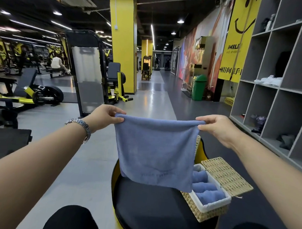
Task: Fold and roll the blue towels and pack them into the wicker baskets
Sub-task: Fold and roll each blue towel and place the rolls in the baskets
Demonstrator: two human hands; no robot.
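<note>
A blue towel [155,150] hangs folded in the air in front of me, its lower edge just above a round black-topped stool [151,208]. My left hand [106,116] pinches its top left corner and my right hand [216,127] pinches its top right corner. On the right side of the stool stands a wicker basket [204,212] with a white lining, holding three rolled blue towels [206,187]. Its woven lid [226,175] lies open to the right. The towel hides the basket's far end.
Grey cubby shelves [279,86] run along the right wall. Gym machines [89,70] stand to the left and a yellow pillar [122,41] ahead. A green bin [198,87] sits by the wall. My knees [71,219] flank the stool.
</note>
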